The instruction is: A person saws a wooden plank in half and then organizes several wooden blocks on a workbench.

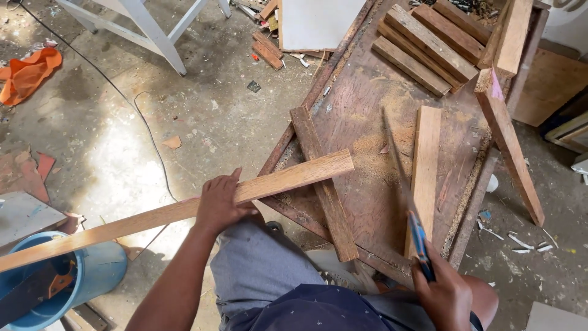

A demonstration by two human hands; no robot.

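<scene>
My left hand (219, 205) grips a long pale wooden plank (165, 213) that runs from the lower left up to the workbench, its end resting on a darker batten (323, 184). My right hand (447, 294) holds the blue handle of a thin handsaw (401, 178), whose blade points away over the bench. The blade lies just left of a light board (424, 171) lying lengthwise on the bench. Sawdust covers the worn brown benchtop (361, 116) around the blade.
Several cut wood blocks (429, 46) are stacked at the bench's far end, with a slanted timber leg (508, 141) on the right. A blue bucket (92, 276) with a tool sits lower left. A black cable (144, 122), orange cloth (27, 70) and white stand (153, 27) are on the floor.
</scene>
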